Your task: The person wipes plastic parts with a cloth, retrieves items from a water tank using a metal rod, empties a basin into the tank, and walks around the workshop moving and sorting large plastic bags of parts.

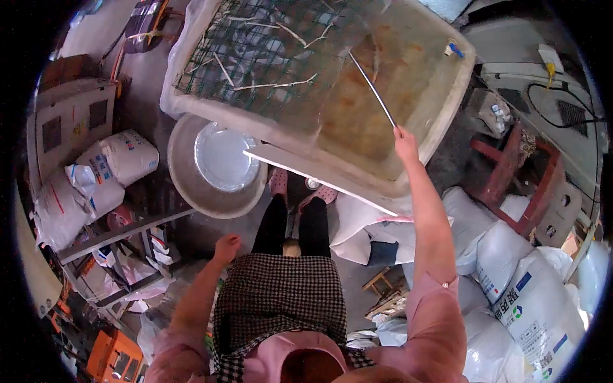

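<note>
My right hand [405,143], with the arm stretched forward, is closed around the near end of a thin silvery metal rod [372,86]. The rod slants up and left over the brown, murky water [389,83] of a large pale tub [440,118]. Around its far tip a faint dark shape shows in the water, too unclear to name. My left hand [227,247] hangs low beside my apron [278,300], fingers curled, with nothing visible in it. Green wire mesh [255,51] covers the tub's left part, and several whitish sticks [274,84] lie on it.
A round basin [182,172] holding a shiny metal bowl [223,156] stands below the tub's left corner. A white board [319,177] leans along the tub's near side. Stuffed sacks [530,306] crowd the right, near a red frame [488,185]. More sacks [128,156] and a metal rack [128,236] are left.
</note>
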A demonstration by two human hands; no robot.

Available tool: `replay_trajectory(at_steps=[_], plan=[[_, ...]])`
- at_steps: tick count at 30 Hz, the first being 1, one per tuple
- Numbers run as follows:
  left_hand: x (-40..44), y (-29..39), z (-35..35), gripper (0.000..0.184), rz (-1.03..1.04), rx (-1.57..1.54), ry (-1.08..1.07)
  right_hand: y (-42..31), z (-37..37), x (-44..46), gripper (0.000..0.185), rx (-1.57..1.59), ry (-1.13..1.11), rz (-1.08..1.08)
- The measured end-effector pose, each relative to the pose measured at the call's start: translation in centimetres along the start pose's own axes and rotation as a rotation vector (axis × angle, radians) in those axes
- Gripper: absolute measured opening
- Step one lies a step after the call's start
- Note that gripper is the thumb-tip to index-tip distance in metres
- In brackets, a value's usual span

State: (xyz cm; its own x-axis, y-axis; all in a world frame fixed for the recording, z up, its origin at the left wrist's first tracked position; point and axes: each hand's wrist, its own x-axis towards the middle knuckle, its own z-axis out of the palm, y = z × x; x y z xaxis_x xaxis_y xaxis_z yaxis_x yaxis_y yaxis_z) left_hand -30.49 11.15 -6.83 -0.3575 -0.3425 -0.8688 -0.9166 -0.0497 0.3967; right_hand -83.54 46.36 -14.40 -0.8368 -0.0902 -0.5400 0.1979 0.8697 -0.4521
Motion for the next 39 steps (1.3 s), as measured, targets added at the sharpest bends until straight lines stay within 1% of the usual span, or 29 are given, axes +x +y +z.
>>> replay_trajectory(at_steps=[1,2,3,4,6,7,8,10,12,13,15,16,18,19,21,23,24,25,26,27,28,30,31,33,35,36,38,39], plan=[[-0.4,0.1,0.2,0.027,0.002,0.039,0.023,-0.2,0.9,0.9,0.032,0.026,0.023,-0.058],[-1.0,0.1,0.3,0.027,0.078,0.057,0.017,-0.4,1.8,1.7,0.033,0.053,0.043,-0.116],[-1.4,0.2,0.3,0.027,0.155,0.077,0.009,-0.6,2.5,2.5,0.033,0.053,0.033,-0.119],[-1.7,0.1,0.2,0.027,0.147,0.074,0.015,-1.3,2.8,3.1,0.033,0.082,0.015,-0.14],[-2.2,-0.1,0.1,0.028,-0.017,-0.002,-0.049,-2.5,3.2,4.0,0.033,0.111,-0.015,-0.168],[-2.3,-0.5,0.2,0.028,-0.024,-0.006,-0.042,-3.2,3.1,4.3,0.032,0.064,0.003,-0.183],[-2.3,-1.0,0.2,0.029,-0.091,-0.048,-0.028,-3.9,3.2,4.6,0.03,0.018,0.022,-0.197],[-2.7,-1.3,0.5,0.03,-0.163,-0.094,-0.011,-4.1,3.8,5.7,0.031,0.016,-0.01,-0.229],[-3.9,1.5,1.2,0.028,-0.107,0.229,0.031,-4.6,3.7,6.2,0.033,-0.084,-0.005,-0.334],[-3.9,1.4,1.5,0.028,-0.11,0.229,0.03,-4.8,3.7,6.4,0.033,-0.084,-0.008,-0.333],[-3.9,1.3,2.1,0.029,0.046,0.284,0.078,-5.0,3.4,6.5,0.035,-0.222,-0.054,-0.326],[-3.6,0.6,2.2,0.029,0.047,0.287,0.075,-4.9,3.0,6.3,0.035,-0.221,-0.053,-0.322],[-2.9,-0.9,2.4,0.032,-0.036,0.215,0.063,-5.0,1.2,5.6,0.036,-0.368,-0.058,-0.269],[-2.8,-0.4,2.2,0.032,-0.029,0.216,0.059,-5.3,-0.5,4.7,0.036,-0.369,-0.051,-0.266],[-2.7,1.1,1.8,0.034,-0.048,0.264,-0.023,-5.6,-4.9,1.7,0.035,-0.513,-0.095,-0.099],[-2.2,0.2,1.2,0.033,-0.019,0.258,-0.003,-4.3,-9.2,-1.2,0.036,-0.63,-0.058,-0.109],[-2.0,-0.6,0.9,0.033,-0.001,0.251,0.017,-2.8,-11.4,-2.4,0.035,-0.662,-0.006,-0.14],[-1.8,-1.6,0.2,0.033,0.005,0.25,0.012,-1.0,-13.4,-3.5,0.032,-0.73,0.047,-0.192],[-1.6,-2.6,-0.6,0.032,0.044,0.206,-0.013,-1.7,-15.9,-5.6,0.032,-0.756,0.027,-0.141],[-1.6,-2.9,-0.9,0.031,0.081,0.162,-0.039,-0.5,-17.8,-7.3,0.029,-0.761,0.077,-0.179],[-2.0,-1.9,-1.0,0.031,0.084,0.161,-0.044,0.9,-19.4,-8.5,0.026,-0.788,0.087,-0.196],[-3.1,0.9,-1.5,0.027,-0.099,0.143,-0.064,3.9,-21.5,-10.7,0.024,-0.8,0.124,-0.232],[-3.3,1.5,-1.7,0.027,-0.096,0.146,-0.066,4.7,-22.3,-11.8,0.025,-0.808,0.106,-0.209],[-3.7,1.9,-2.1,0.025,-0.002,0.253,-0.04,6.4,-23.0,-12.9,0.025,-0.811,0.086,-0.185],[-3.8,1.8,-2.4,0.024,-0.03,0.229,-0.044,8.7,-22.1,-13.1,0.025,-0.729,0.06,-0.251],[-3.8,1.5,-2.8,0.024,-0.061,0.204,-0.048,9.6,-21.0,-12.8,0.025,-0.72,0.055,-0.25],[-2.8,-2.1,-3.3,0.024,-0.076,0.175,-0.026,10.5,-18.9,-11.9,0.025,-0.683,0.107,-0.319],[-2.6,-3.3,-3.4,0.024,-0.081,0.14,-0.009,10.4,-17.7,-11.2,0.025,-0.678,0.099,-0.318]])
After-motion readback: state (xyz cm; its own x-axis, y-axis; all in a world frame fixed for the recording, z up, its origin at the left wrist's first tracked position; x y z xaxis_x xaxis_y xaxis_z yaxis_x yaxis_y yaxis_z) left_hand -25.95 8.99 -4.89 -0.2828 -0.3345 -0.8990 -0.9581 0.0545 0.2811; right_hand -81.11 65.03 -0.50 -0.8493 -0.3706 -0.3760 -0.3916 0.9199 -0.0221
